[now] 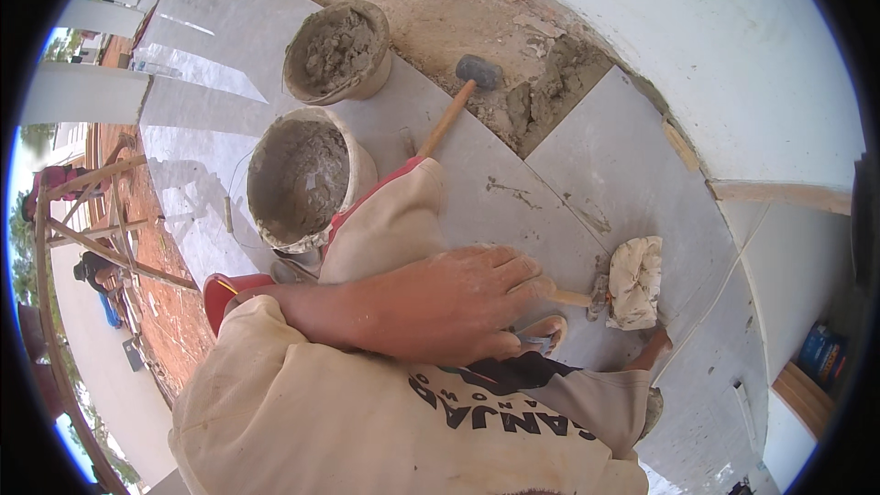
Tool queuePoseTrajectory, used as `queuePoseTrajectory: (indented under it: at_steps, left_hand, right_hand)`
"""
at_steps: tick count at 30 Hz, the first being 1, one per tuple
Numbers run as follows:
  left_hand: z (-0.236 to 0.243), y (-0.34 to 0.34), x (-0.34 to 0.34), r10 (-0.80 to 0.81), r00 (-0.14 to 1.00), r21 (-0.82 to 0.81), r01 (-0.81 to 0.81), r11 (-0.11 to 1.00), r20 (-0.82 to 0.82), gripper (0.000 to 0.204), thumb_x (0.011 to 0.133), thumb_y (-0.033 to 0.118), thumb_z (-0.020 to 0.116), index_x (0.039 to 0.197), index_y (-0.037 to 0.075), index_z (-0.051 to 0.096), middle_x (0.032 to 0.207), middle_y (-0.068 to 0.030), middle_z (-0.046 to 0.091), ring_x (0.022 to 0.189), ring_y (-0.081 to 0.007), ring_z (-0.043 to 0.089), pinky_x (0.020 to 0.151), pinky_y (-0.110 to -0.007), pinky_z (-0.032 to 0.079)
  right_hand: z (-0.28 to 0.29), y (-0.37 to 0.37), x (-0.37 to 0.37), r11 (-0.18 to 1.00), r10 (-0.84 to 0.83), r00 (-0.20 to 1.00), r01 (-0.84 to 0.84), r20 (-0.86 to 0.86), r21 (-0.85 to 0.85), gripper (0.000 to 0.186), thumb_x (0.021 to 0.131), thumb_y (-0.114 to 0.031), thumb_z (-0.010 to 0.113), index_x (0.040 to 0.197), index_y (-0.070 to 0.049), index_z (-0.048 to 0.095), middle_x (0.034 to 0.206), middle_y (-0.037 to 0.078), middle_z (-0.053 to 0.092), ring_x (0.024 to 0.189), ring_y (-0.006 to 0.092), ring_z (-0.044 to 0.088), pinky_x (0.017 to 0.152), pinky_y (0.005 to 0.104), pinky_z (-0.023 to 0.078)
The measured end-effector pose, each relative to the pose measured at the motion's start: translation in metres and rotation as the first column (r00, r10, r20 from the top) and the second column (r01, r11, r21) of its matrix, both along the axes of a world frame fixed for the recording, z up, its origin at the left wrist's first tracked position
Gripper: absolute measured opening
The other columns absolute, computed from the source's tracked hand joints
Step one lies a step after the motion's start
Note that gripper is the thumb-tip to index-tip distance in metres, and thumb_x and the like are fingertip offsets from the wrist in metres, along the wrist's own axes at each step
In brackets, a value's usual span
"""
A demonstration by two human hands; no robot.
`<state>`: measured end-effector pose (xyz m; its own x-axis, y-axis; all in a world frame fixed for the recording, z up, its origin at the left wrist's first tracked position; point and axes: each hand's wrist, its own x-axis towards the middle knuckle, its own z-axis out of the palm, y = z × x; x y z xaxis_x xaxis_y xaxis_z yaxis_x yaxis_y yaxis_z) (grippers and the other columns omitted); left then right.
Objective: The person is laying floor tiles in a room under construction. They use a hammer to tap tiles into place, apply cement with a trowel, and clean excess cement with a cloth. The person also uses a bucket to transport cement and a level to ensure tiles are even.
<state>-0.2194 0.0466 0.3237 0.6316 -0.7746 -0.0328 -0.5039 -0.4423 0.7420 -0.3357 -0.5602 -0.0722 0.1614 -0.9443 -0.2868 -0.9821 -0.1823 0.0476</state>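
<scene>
My left hand (477, 298) reaches across from the left, fingers closed around a wooden handle (572, 298). Dirty material surrounds its far end, beside a creased, cream-coloured piece (634, 282) over grey floor tiles (683, 229). Whether that piece is the tool's head or a covering, I cannot make out. Under the hand shows part of a sandal (553, 334) with a strap. My right hand is not visible; a small patch of skin (653, 349) beyond the grey cloth could be a hand or foot. Beige cloth (394, 211) with red trim lies beyond my forearm.
Two mortar-crusted buckets, one nearer (364, 165) and one farther (374, 82), stand at the upper left. A black-headed mallet (478, 71) lies beside an untiled patch of wet mortar (550, 96). A white wall (733, 55) borders the right. A wooden trestle (115, 206) stands far left.
</scene>
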Motion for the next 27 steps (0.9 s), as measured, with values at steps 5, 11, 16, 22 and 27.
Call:
queuePoseTrajectory:
  at_steps: [5,11,16,22,27]
  left_hand:
    - [-0.007,0.000,-0.009,0.006,1.000,-0.070,-0.007,0.998,-0.018,0.059,0.082,0.024,0.073,0.130,-0.001,0.049,0.122,-0.0216,0.053,0.120,-0.0388,0.054,0.101,-0.045,0.047]
    - [-0.008,0.009,-0.016,0.038,0.993,-0.135,-0.022,0.991,0.114,0.041,0.080,0.025,0.070,0.104,-0.006,0.059,0.096,-0.0134,0.060,0.097,-0.0298,0.060,0.085,-0.038,0.049]
    - [-0.003,0.016,-0.021,-0.009,0.998,0.013,0.009,1.000,0.058,0.057,0.080,0.029,0.073,0.122,-0.003,0.052,0.114,-0.0162,0.056,0.111,-0.0302,0.056,0.098,-0.040,0.047]
    - [-0.015,0.016,-0.042,0.084,0.960,-0.120,-0.054,0.991,0.268,0.049,0.081,0.028,0.069,0.112,-0.009,0.060,0.102,-0.0161,0.061,0.097,-0.0280,0.060,0.082,-0.036,0.049]
    - [-0.005,0.026,-0.055,0.108,0.958,-0.143,-0.071,0.987,0.265,0.049,0.083,0.027,0.065,0.114,-0.010,0.059,0.103,-0.0160,0.061,0.100,-0.0276,0.059,0.082,-0.036,0.049]
  right_hand:
    - [0.008,-0.016,0.005,1.000,-0.009,0.996,0.008,0.088,0.005,0.032,0.089,-0.025,0.063,0.112,-0.004,0.072,0.096,0.010,0.072,0.085,0.0223,0.068,0.072,0.0375,0.055]
    - [0.028,-0.033,0.017,0.999,-0.049,0.956,0.042,0.290,0.030,0.034,0.088,-0.024,0.064,0.115,-0.005,0.071,0.095,0.008,0.071,0.083,0.0196,0.066,0.072,0.0359,0.054]
    - [0.064,-0.030,0.058,0.989,-0.093,0.774,0.001,0.627,0.146,0.035,0.088,-0.023,0.065,0.117,-0.005,0.070,0.094,0.006,0.070,0.082,0.0173,0.065,0.072,0.0346,0.053]
    - [0.200,0.132,0.208,0.724,0.076,0.528,-0.612,0.846,0.317,0.038,0.093,-0.018,0.064,0.129,-0.007,0.064,0.089,-0.004,0.060,0.078,0.0065,0.055,0.072,0.0233,0.046]
    - [0.286,0.383,0.284,0.065,0.567,0.232,-0.969,0.790,0.238,0.029,0.092,-0.015,0.064,0.114,0.004,0.070,0.092,0.007,0.068,0.077,0.0111,0.060,0.069,0.0258,0.051]
